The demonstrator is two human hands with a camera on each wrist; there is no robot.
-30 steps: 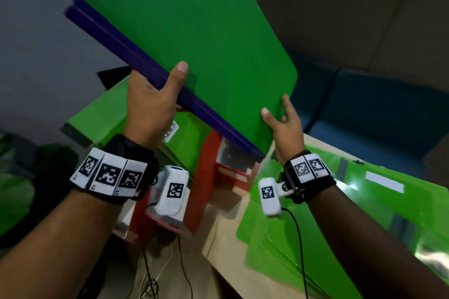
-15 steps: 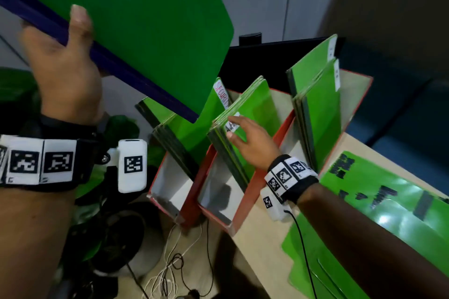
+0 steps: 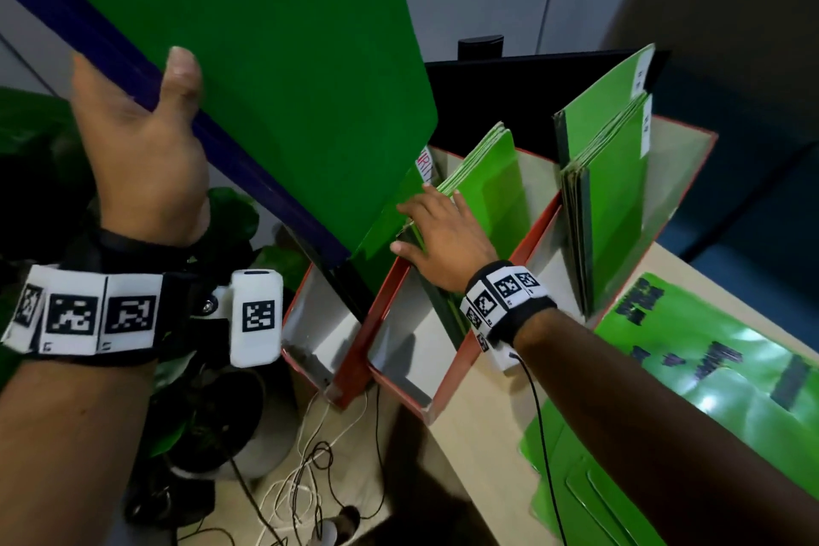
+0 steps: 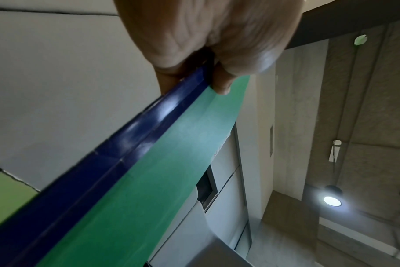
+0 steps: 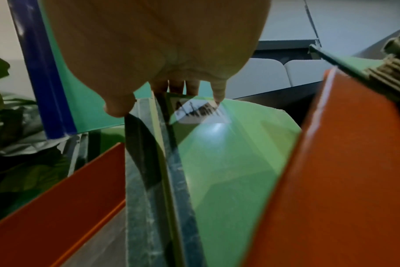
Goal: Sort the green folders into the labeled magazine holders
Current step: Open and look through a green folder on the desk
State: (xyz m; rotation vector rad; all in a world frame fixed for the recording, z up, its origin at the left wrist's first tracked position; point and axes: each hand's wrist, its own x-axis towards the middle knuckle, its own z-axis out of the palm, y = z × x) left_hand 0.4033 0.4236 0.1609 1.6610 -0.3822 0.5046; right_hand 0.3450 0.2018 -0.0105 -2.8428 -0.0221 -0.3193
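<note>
The left hand [image 3: 142,155] is raised and grips a green folder [image 3: 274,58] by its dark blue spine [image 3: 133,71], thumb over the front cover and fingers behind, as the left wrist view also shows; the folder is tilted, its lower corner hanging over the leftmost red magazine holder [image 3: 319,350]. The right hand [image 3: 443,239] reaches into the middle magazine holder [image 3: 447,372], fingers spread and fairly straight, pressing into the top edges of the green folders standing there [image 3: 492,186]; in the right wrist view the fingertips [image 5: 218,94] part those folders just above a white label [image 5: 201,113] with blurred dark lettering. A third holder [image 3: 682,199] to the right carries more upright green folders [image 3: 616,208] with white tabs. All three holders stand at the edge of a light wooden table [image 3: 483,434], where more green folders [image 3: 691,386] lie flat beneath the right forearm. A potted plant [image 3: 230,426] and loose cables [image 3: 310,474] sit on the floor below.
</note>
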